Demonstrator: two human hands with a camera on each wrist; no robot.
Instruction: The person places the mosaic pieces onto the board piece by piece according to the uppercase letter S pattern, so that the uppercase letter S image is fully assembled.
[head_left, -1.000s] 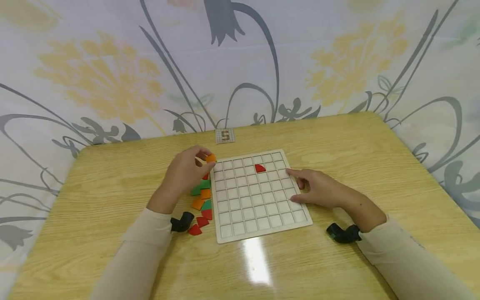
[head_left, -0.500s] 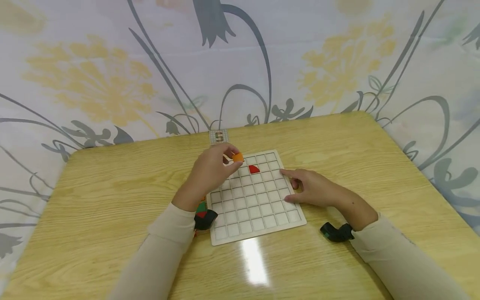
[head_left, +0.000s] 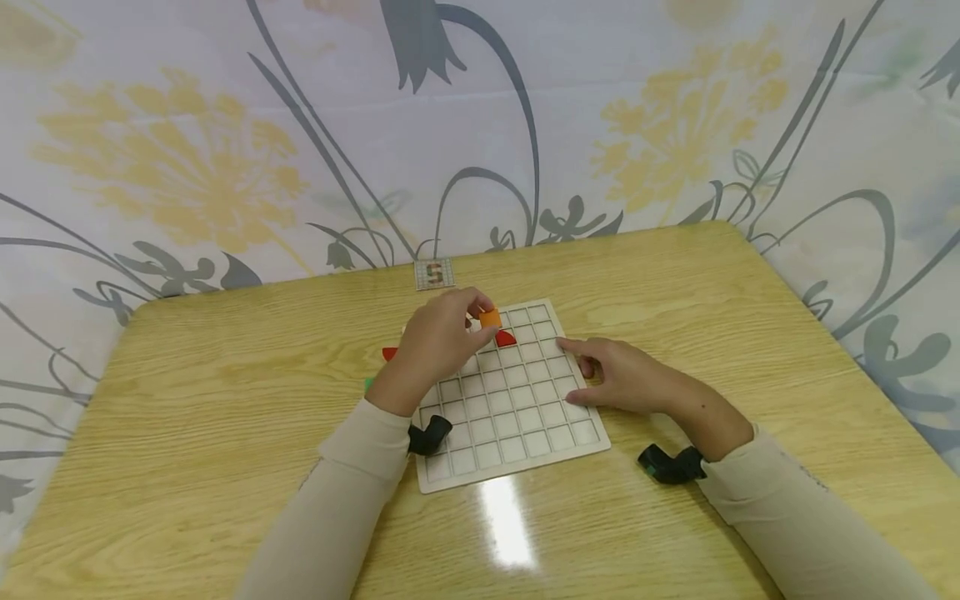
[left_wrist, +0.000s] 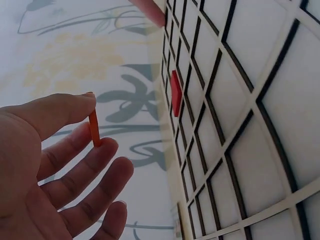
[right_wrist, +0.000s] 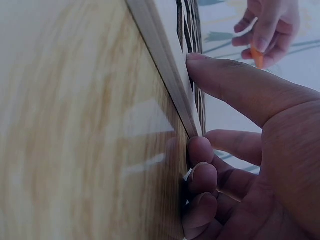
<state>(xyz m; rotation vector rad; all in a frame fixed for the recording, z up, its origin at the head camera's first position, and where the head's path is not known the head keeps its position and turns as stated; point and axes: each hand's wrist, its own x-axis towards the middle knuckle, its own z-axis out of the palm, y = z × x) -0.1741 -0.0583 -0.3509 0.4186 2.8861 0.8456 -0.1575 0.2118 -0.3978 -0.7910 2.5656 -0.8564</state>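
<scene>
My left hand (head_left: 442,333) pinches a thin orange square tile (head_left: 491,318) between thumb and fingertips above the far part of a white grid board (head_left: 513,402). In the left wrist view the tile (left_wrist: 94,127) is seen edge-on, apart from the board. A red quarter-round tile (head_left: 507,337) lies in a cell just below and right of the held piece. At the board's right edge, my right hand (head_left: 628,377) touches the rim with spread thumb and forefinger. The right wrist view shows its thumb (right_wrist: 225,80) on the board and the other fingers bent beside the edge.
A small pattern card (head_left: 434,273) lies behind the board on the wooden table (head_left: 225,433). A red tile (head_left: 389,353) and a bit of green tile (head_left: 368,384) show left of the left forearm, which hides other pieces. Black wrist cameras (head_left: 430,436) sit under both wrists.
My left hand has carried the orange tile rightward from the board's left corner to beside the red tile. The right hand has stayed at the board's edge. The view has shifted slightly.
</scene>
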